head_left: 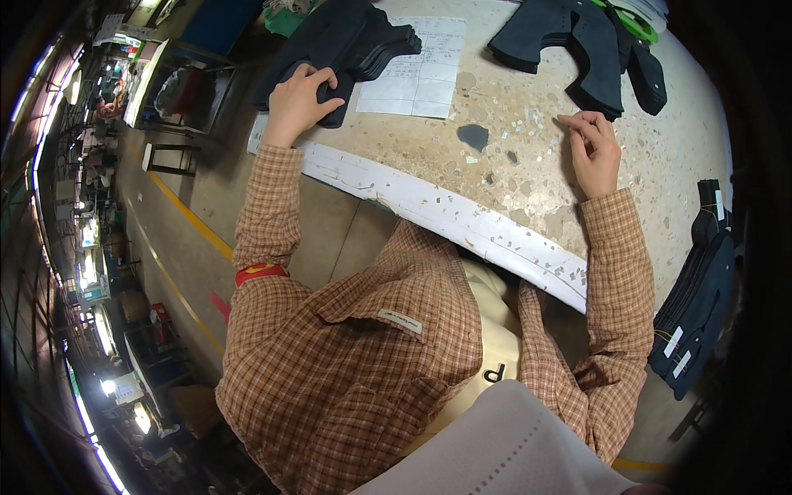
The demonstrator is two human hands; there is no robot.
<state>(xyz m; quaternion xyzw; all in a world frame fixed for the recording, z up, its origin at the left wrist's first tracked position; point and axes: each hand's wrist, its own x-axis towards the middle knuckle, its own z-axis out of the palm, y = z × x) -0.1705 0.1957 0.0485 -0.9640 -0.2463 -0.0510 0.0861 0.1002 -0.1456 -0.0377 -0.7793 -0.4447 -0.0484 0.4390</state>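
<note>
My left hand [301, 103] rests on the near end of a stack of dark navy cut pieces [334, 41] at the table's left side. Its thumb and fingers are spread over the top piece, not closed round it. Over the worn tabletop, to the right, hovers or rests my right hand [596, 153]; I cannot tell which. Its fingers are loosely bent and somewhat apart, with nothing visible in them. Beyond that hand lies another stack of dark curved pieces [569, 41]. A sheet of paper with writing [417, 70] lies beside the left stack.
The table [511, 198] has a chipped surface and a white front edge [445, 214] close to my body. Bundled dark pieces with white tags [701, 289] are at the far right. A green-rimmed item [639, 26] sits at the back right. A stool [169, 158] stands left.
</note>
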